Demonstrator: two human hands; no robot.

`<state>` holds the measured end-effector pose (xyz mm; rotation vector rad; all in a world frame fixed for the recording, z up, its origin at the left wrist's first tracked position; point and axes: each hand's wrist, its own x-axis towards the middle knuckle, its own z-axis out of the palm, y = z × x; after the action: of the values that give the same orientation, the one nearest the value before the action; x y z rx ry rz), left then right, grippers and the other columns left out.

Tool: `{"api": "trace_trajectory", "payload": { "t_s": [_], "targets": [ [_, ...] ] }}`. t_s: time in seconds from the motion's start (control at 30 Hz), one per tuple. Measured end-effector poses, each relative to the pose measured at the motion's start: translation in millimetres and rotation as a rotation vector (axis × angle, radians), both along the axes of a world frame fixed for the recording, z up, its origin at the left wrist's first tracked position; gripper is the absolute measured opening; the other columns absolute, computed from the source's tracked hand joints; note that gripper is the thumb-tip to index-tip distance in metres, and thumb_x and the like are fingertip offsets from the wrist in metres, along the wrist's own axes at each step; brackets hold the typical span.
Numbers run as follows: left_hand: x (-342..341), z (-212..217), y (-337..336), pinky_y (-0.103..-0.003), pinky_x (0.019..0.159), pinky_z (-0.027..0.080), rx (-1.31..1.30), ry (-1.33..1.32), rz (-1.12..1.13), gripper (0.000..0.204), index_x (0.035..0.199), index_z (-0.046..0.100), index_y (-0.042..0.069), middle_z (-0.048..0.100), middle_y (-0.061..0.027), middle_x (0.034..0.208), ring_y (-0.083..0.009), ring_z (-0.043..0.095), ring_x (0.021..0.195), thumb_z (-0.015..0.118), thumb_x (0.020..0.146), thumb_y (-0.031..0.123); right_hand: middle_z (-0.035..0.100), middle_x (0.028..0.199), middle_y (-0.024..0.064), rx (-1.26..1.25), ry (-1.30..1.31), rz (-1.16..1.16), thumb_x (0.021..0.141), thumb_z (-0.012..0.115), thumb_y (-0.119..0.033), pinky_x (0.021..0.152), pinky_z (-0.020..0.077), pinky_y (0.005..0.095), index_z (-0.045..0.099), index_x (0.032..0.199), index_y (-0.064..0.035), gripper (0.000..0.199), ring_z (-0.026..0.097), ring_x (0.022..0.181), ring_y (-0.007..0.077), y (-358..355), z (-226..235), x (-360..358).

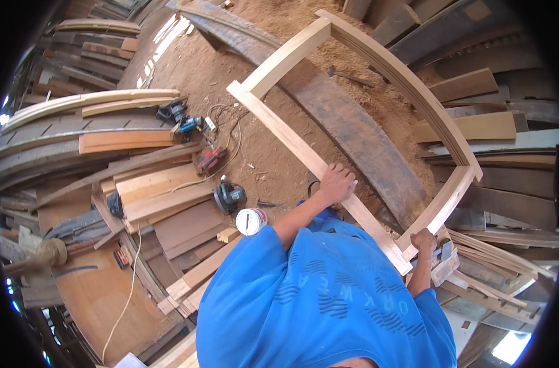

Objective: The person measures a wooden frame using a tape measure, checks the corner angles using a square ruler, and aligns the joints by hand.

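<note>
A large rectangular wooden frame [285, 136] of pale timber lies tilted across a long dark weathered plank [347, 119]. Its ends jut past the joints at the corners, and its far rail has grooves along it. My left hand [337, 183] is closed over the near rail, fingers curled across the top. At the near right corner, my right hand [423, 240] is wrapped round the short side rail; its fingertips are partly hidden. The near rail passes close in front of my blue shirt.
A hammer [352, 76] rests beyond the plank amid sawdust. Left on the ground are a teal power tool [188, 126], a red one [211, 159], a dark green sander-like tool [229, 197], trailing cords and a white tub [251, 221]. Stacked boards [163, 190] line both sides.
</note>
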<state>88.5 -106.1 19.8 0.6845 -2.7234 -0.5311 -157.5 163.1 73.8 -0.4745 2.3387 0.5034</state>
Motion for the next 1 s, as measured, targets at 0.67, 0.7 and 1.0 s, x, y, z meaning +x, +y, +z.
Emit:
{"api": "trace_trajectory", "payload": {
  "t_s": [0.67,0.7,1.0],
  "targets": [
    [-18.6,15.1,-8.5,-0.050,0.098,0.037,0.114,-0.485,-0.064,0.038,0.102,0.072,0.008,0.068,-0.0135,0.117,-0.0295,0.057,0.118,0.049,0.094,0.038,0.066,0.121,0.0248,-0.161,0.152,-0.142,0.085,0.071,-0.039,0.094,0.0525,0.0460,0.065,0.123,-0.0003,0.054,0.066,0.110,0.0374,24.8,-14.8,19.4],
    [-24.3,10.8,-8.6,-0.052,0.104,0.036,0.075,-0.573,-0.086,0.044,0.107,0.072,0.008,0.067,-0.0153,0.124,-0.0305,0.056,0.124,0.044,0.097,0.040,0.063,0.123,0.0270,-0.235,0.178,-0.303,0.086,0.070,-0.038,0.095,0.0517,0.0468,0.057,0.130,0.0017,0.061,0.064,0.113,0.0390,32.8,-16.5,22.7],
    [-57.3,16.2,-39.8,-0.060,0.101,0.040,0.191,-0.837,-0.695,0.052,0.125,0.062,0.005,0.059,-0.0246,0.133,-0.0439,0.058,0.119,0.035,0.101,0.042,0.049,0.139,0.0276,-0.466,0.627,-0.535,0.087,0.065,-0.033,0.103,0.0432,0.0491,0.042,0.139,0.0068,0.069,0.050,0.125,0.0432,63.1,-81.9,108.8]
  ]
}}
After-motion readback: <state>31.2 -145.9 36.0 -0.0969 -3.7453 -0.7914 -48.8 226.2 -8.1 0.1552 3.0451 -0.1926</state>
